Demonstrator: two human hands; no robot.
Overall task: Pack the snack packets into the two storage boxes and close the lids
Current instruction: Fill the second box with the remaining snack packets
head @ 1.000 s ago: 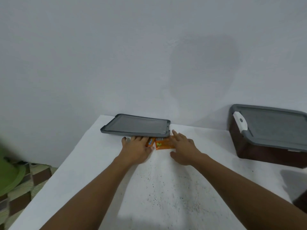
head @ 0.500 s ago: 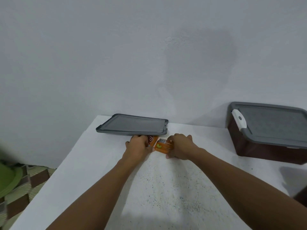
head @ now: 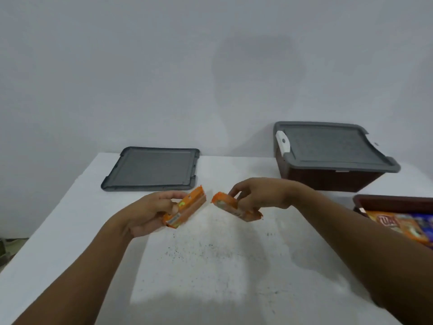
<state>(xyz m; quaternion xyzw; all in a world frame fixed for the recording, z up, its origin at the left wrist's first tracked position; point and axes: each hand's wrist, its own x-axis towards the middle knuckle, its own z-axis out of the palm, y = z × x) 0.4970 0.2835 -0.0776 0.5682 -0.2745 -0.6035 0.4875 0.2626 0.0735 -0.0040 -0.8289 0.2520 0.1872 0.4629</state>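
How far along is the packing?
Done: the far box has its lid on. In hand: the left hand grips one orange packet, the right hand a second packet, both above the table. Left: those go in the open box, which holds other packets, then the loose lid closes it.

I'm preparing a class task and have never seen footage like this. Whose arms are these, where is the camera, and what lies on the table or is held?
No machine here: the arms are a person's, filmed by a camera worn on their head, looking forward and down. The left hand grips one orange snack packet; the right hand pinches a second orange packet. On the white table lie a loose grey lid at the back left, a closed brown storage box at the back right, and an open brown box at the right edge, holding colourful packets.
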